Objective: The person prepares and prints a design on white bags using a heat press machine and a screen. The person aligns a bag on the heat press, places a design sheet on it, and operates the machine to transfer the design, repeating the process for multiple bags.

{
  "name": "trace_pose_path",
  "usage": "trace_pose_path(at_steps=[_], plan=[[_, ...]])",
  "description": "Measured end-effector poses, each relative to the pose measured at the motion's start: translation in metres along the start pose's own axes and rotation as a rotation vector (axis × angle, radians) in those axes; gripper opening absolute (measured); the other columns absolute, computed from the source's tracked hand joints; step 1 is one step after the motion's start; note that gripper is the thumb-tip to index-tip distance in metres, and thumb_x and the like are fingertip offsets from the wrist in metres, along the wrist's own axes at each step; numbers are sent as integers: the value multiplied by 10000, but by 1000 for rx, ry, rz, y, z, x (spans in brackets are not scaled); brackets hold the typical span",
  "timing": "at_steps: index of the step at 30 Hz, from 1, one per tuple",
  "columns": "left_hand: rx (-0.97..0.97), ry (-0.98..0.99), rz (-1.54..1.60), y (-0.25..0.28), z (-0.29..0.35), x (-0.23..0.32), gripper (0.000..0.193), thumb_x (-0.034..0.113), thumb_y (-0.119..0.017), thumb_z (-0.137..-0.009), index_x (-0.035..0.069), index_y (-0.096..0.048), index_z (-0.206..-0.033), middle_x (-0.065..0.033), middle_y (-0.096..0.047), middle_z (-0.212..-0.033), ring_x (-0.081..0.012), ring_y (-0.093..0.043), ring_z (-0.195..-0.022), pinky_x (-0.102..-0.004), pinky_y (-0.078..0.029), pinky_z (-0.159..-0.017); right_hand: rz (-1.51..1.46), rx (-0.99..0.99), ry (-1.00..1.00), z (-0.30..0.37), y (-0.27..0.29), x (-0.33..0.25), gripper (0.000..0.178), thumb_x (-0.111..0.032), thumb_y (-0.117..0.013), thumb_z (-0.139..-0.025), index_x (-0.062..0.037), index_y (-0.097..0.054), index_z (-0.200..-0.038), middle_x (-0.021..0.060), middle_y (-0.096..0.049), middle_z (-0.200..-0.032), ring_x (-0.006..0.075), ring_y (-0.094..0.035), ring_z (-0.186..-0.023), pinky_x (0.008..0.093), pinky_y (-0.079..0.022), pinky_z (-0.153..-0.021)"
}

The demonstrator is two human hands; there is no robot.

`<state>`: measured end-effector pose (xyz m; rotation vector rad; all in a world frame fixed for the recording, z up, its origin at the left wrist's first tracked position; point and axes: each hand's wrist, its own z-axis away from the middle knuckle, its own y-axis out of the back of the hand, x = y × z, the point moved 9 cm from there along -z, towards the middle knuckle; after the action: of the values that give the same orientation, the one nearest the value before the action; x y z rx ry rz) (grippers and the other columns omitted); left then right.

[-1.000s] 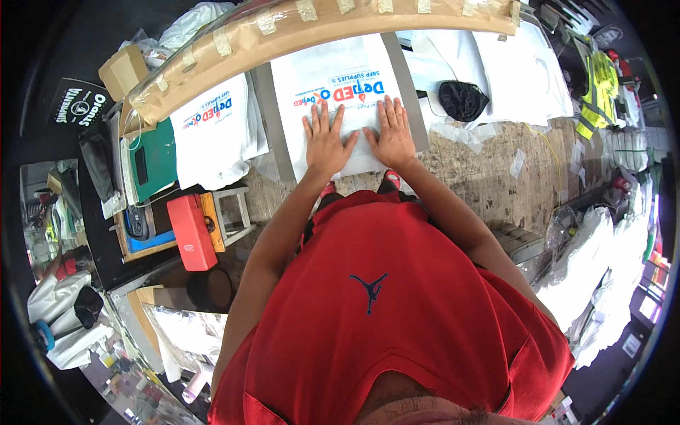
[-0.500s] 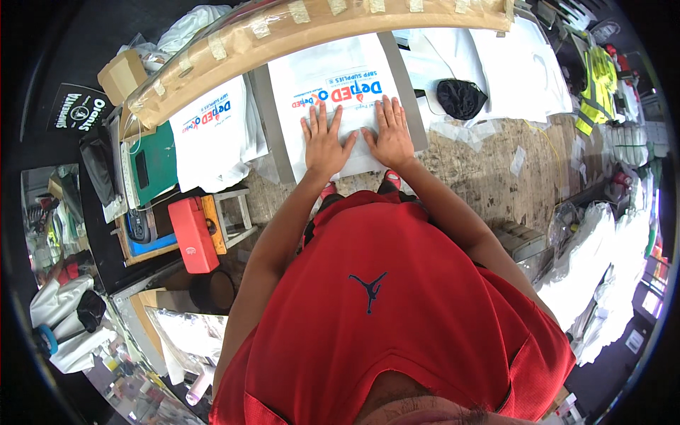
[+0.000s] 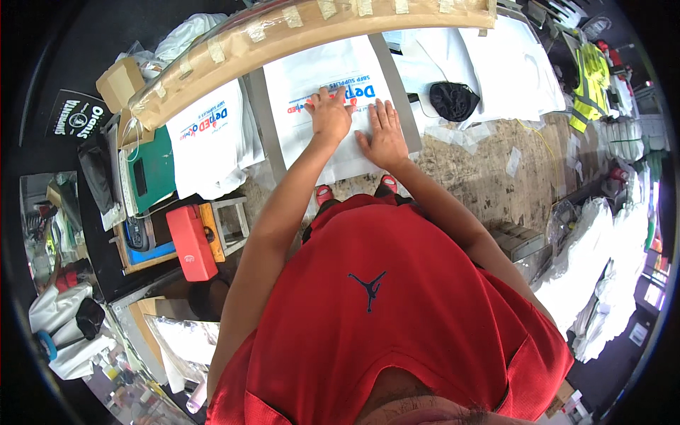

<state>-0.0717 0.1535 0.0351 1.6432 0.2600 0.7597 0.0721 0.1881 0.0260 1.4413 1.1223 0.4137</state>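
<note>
A white sheet with red and blue print point(image 3: 304, 74) lies flat over a grey board point(image 3: 406, 124), whose edges show on both sides. Whether the sheet is paper, plastic or cloth I cannot tell. My left hand point(image 3: 331, 117) rests on the printed area, its fingers spread and a little bent. Beside it, to the right, my right hand point(image 3: 385, 137) lies flat with fingers stretched out, on the sheet's near right part. Neither hand grips anything. Part of the print is hidden under my fingers.
A long brown paper-wrapped roll or beam with tape point(image 3: 269, 30) spans the far side. Left of the board lies a stack of similar printed white sheets point(image 3: 209, 152), near a green board point(image 3: 152, 166) and a red box point(image 3: 192, 244). A black mesh item point(image 3: 453, 101) sits right.
My left hand has slid right and slightly away from me onto the print, its fingers now more bent. My right hand stays flat, shifted slightly. The whole view has shifted a little.
</note>
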Motion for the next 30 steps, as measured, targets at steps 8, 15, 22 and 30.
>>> trace_pose_path(at_steps=[8,15,22,30], plan=[[-158,2,-98,-21,-15,-2,634,408,-659,-942,350,-409,-1522,-216,-222,-1602,-463,-202,-1473,-799,-260,-1049,-69,30,-4,-1,5,-1,753,-421,-556,-954,55,-356,-1503,286,-269,-1584,475,-195,-1491,539,-159,-1232],[-387,13,-109,-30,-24,3,663,389,-594,-979,430,-283,-1563,-243,1,-1662,-562,-18,-1492,-857,-178,-1021,10,5,37,-5,2,-5,698,-398,-559,-953,-17,-387,-1513,269,-289,-1583,528,-224,-1456,589,-186,-1206],[-393,13,-177,-37,-20,1,636,370,-511,-1024,466,-207,-1574,-210,16,-1675,-568,-12,-1490,-863,-196,-1010,26,-112,-17,-13,4,-5,727,-398,-595,-920,2,-403,-1497,263,-334,-1563,522,-250,-1447,589,-214,-1194],[-327,1,-78,-38,-15,4,600,401,-447,-1035,406,-219,-1590,-201,36,-1679,-569,40,-1490,-871,-60,-1028,-37,-999,363,13,96,-66,705,-476,-684,-903,-12,-522,-1409,233,-643,-1287,355,-619,-1198,424,-469,-1035]])
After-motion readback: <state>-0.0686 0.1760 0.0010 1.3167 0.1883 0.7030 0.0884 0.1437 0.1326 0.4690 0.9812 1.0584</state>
